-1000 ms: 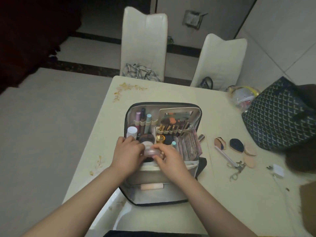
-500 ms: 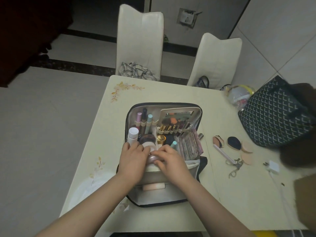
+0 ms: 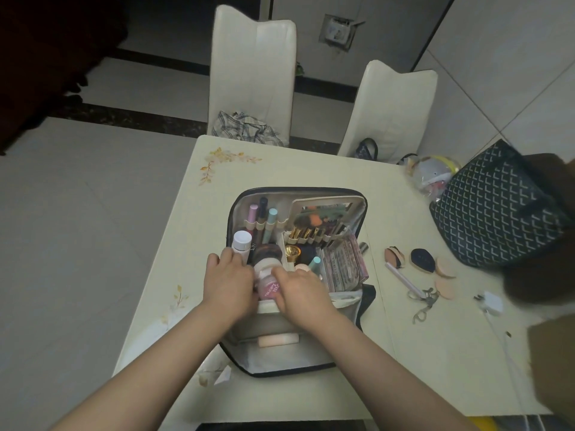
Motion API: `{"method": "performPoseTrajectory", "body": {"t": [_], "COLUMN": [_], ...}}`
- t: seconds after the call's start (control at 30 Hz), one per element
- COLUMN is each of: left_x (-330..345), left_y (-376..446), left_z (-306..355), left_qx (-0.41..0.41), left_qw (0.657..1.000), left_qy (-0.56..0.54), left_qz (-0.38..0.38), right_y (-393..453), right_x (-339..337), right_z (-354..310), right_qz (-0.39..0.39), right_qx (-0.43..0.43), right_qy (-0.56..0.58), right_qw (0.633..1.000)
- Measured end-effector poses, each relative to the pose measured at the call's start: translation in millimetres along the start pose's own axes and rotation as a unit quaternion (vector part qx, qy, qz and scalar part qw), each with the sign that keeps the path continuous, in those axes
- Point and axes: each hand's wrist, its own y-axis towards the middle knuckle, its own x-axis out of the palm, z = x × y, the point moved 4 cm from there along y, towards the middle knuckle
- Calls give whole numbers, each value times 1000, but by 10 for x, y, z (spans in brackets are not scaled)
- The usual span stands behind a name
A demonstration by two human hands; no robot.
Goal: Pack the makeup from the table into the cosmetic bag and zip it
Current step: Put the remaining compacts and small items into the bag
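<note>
The open cosmetic bag (image 3: 361,209) lies on the cream table (image 3: 326,169), full of tubes, brushes and jars. My left hand (image 3: 228,283) and my right hand (image 3: 300,290) meet over its near compartment. Between them sits a small pink jar (image 3: 270,287), held by the fingers of both hands, among other jars. A white-capped bottle (image 3: 242,242) stands just beyond my left hand. Loose on the table to the right lie several makeup puffs (image 3: 421,259), a white pencil (image 3: 401,276) and an eyelash curler (image 3: 424,304).
A dark patterned tote (image 3: 494,209) stands at the table's right side, with a clear pouch (image 3: 431,175) behind it. A white charger and cable (image 3: 491,306) lie near the right edge. Two white chairs (image 3: 252,73) stand beyond the table.
Both hands have lowered the pink jar from above the bag's near edge into the front compartment. The camera view shifted slightly.
</note>
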Motion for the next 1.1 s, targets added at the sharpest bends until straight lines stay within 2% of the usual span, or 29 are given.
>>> {"method": "performPoseTrajectory", "body": {"t": [0.13,0.3,0.37,0.43,0.63,0.73,0.83,0.93,1.1], "left_x": [62,123,157,185,203,181,135,133,151], "left_y": [-4,-32,-65,-101,-107,-106,-132,-172,-177], "left_z": [63,97,109,127,73,44,10,42,103], "left_qx": [-8,-47,-58,-67,-100,-93,-86,-49,-55], "left_qw": [999,997,992,985,971,969,960,963,967], "left_qy": [23,-63,-108,-157,-217,-229,-262,-241,-206], "left_qz": [-28,-14,-7,-15,-34,-9,53,114,137], "right_y": [21,-92,-135,-146,-76,-53,-124,-224,-235], "right_x": [105,156,166,157,57,23,35,104,108], "right_z": [34,98,67,44,67,104,145,170,162], "right_qz": [-17,98,124,118,15,0,45,90,134], "right_qx": [71,114,103,95,76,61,72,84,92], "right_qy": [116,238,234,215,96,123,222,274,264], "right_qw": [991,960,959,965,992,991,971,954,951]}}
